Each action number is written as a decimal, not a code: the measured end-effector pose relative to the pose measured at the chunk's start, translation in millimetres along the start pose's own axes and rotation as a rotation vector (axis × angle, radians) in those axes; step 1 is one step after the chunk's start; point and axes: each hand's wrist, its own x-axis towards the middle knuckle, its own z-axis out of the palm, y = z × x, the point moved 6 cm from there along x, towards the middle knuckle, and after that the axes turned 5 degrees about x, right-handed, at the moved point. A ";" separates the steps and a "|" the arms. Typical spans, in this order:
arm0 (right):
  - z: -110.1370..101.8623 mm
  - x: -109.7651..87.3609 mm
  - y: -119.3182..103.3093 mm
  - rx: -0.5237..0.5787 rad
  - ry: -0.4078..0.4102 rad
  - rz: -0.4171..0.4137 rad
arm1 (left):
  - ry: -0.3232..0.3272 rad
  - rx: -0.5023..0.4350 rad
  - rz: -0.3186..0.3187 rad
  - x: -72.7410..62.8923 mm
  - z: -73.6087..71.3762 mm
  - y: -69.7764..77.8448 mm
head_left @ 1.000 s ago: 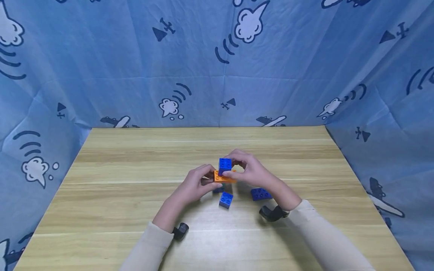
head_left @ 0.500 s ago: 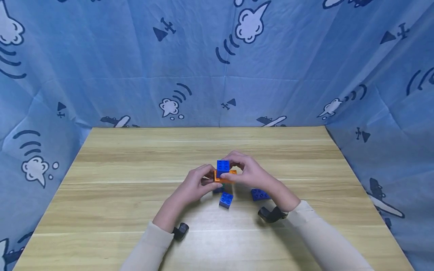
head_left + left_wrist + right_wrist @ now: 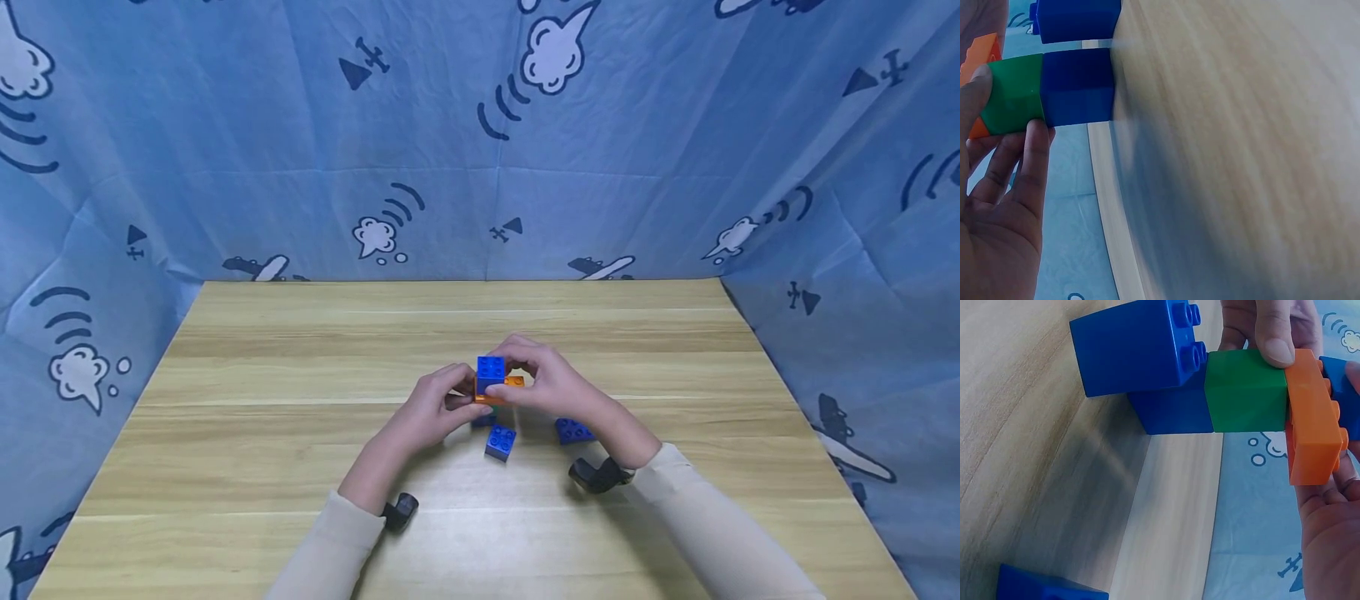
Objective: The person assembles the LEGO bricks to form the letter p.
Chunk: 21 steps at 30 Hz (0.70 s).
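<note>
A small stack stands on the table: a blue block (image 3: 1079, 87) at the bottom, a green block (image 3: 1247, 394) over it, and a wider orange brick (image 3: 1316, 425) across the top. My left hand (image 3: 431, 412) grips the green block, its thumb near the orange edge. Between the thumb and fingers of my right hand (image 3: 551, 379) is a blue brick (image 3: 491, 375), placed over the left part of the orange brick. In the right wrist view the blue brick sits against the orange studs; whether it is pressed fully down I cannot tell.
Just in front of the stack lies a loose blue four-stud brick (image 3: 500, 442). A longer blue brick (image 3: 574, 431) rests to the right, partly covered by my right forearm. Patterned blue cloth (image 3: 300, 167) surrounds the wooden table (image 3: 262, 375) behind and at the sides.
My right hand has shifted left with the blue brick, from about the middle of the orange brick to its left part. The left hand and the stack have stayed put.
</note>
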 end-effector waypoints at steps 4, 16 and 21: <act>0.6 -0.1 0.3 0.004 0.000 0.000 | -0.001 -0.002 -0.009 0.1 0.2 -0.4; 0.8 0.2 1.4 -0.014 -0.028 -0.024 | -0.001 -0.006 -0.016 0.0 0.9 -1.0; 0.7 -0.4 1.1 -0.022 -0.024 -0.051 | 0.003 -0.001 -0.005 -0.2 1.1 0.4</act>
